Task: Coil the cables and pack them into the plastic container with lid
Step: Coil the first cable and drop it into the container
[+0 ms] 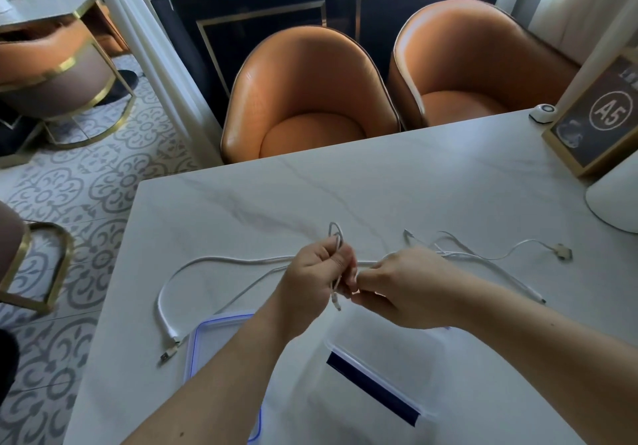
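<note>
My left hand (312, 280) grips a short folded loop of white cable (335, 237), whose loop sticks up above the fist and whose plug hangs below. Close beside it, my right hand (400, 285) pinches the same cable. A long white USB cable (193, 268) curves over the table to the left, its plug near the lid. A thinner white cable with a square adapter (562, 251) sprawls to the right. The clear plastic container (383, 368) sits under my forearms, with its blue-rimmed lid (210, 334) beside it on the left.
The white marble table (414, 182) carries a framed "A5" sign (597, 116), a small round white device (542, 112) and a white rounded base (614, 199) at the right. Two orange chairs (303, 99) stand at the far edge. Patterned floor lies left.
</note>
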